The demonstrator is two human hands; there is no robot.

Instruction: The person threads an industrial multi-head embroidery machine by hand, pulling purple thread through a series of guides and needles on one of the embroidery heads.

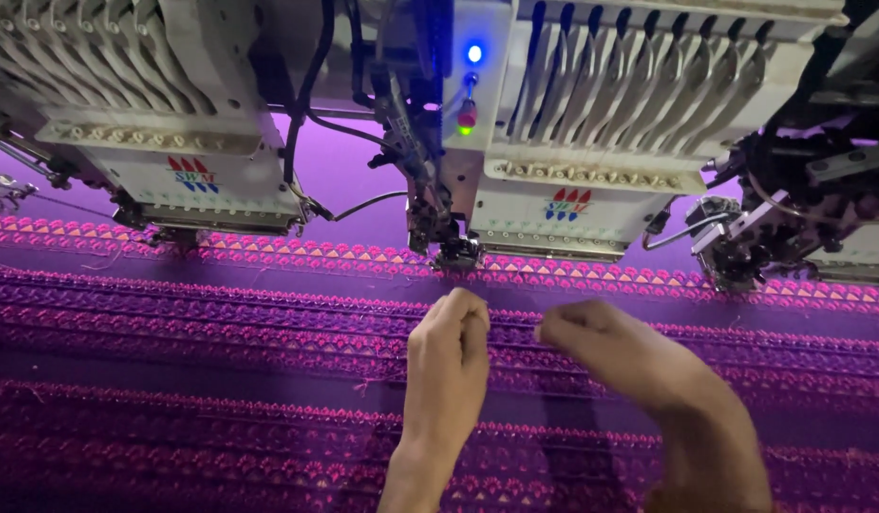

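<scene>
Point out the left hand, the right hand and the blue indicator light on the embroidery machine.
left hand (449,347), head view, on the back of the closed hand.
right hand (591,337), head view, on the knuckles of the pinched fingers.
blue indicator light (473,53), head view, on the glowing centre of the lamp.

Your left hand (451,347) and right hand (591,340) hover near each other, fingers pinched closed, over the purple fabric (173,399) with its pink embroidered bands. A thin thread (511,325) seems to run between them. Just beyond them sits the embroidery machine head (553,190), its needle area (455,255) close above your left hand.
</scene>
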